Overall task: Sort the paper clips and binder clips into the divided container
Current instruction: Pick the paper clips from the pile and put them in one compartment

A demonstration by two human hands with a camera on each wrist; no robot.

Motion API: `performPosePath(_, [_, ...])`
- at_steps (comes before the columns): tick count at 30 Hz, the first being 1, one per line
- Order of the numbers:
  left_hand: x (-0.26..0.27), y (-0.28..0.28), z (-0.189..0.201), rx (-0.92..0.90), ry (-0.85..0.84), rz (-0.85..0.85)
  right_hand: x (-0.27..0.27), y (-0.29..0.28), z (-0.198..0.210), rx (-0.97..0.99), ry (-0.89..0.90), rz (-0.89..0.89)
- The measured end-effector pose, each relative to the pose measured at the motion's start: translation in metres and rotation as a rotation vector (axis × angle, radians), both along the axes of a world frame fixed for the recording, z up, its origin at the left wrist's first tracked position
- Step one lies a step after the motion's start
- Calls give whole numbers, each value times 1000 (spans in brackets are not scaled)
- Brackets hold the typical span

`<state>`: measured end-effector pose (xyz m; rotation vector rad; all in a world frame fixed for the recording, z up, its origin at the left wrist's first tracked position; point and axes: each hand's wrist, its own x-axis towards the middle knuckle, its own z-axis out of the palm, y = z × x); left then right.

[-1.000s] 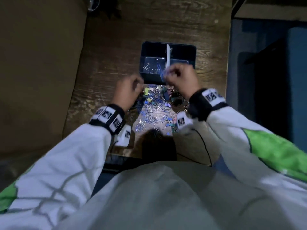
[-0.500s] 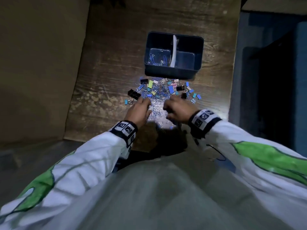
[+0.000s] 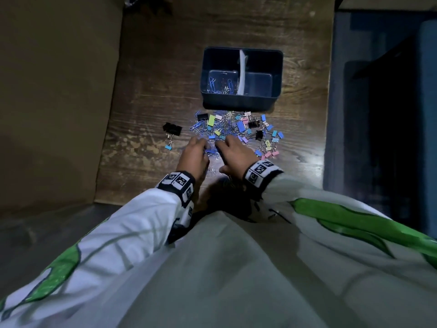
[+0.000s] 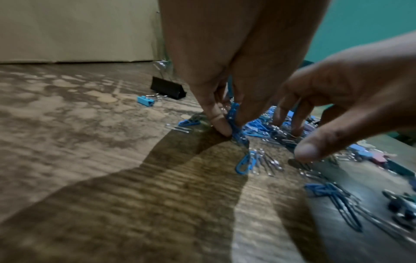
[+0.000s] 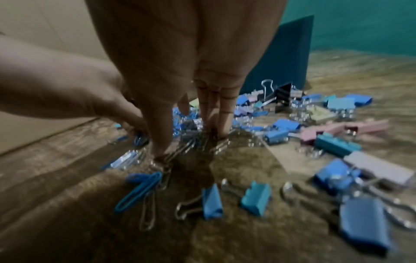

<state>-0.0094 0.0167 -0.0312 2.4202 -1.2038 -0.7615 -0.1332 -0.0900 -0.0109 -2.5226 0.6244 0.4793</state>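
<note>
Worn wood desk (image 3: 151, 95), dim light. Left hand (image 3: 194, 154) pinches blue paper clips (image 4: 234, 122) off mixed pile; right hand (image 3: 236, 151) fingers spread, pressing pile. Next: carry to divided container (image 3: 276, 74), left compartment w/ clips.

I seem to be in a dim home room: a worn dark wood-grain tabletop (image 3: 146, 95) beside a plain beige wall (image 3: 54, 91), with teal blue upholstered furniture (image 3: 425, 67) alongside.

Scattered binder clips (image 3: 256, 132) crowd the table (image 3: 146, 95) before the container (image 3: 241, 104).
</note>
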Motion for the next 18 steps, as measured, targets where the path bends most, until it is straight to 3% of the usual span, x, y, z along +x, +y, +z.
performPosePath(7, [15, 11, 6, -37, 171, 220, 1, -6, -15, -12, -110, -31])
performPosePath(13, [24, -25, 68, -287, 445, 379, -18, -39, 4, 416, -228, -493])
performPosePath(16, [38, -62, 95, -386, 489, 366, -16, -58, 35, 638, -403, -661])
performPosePath(18, [48, -89, 104, -419, 474, 366, -3, -77, 59, 687, -553, -716])
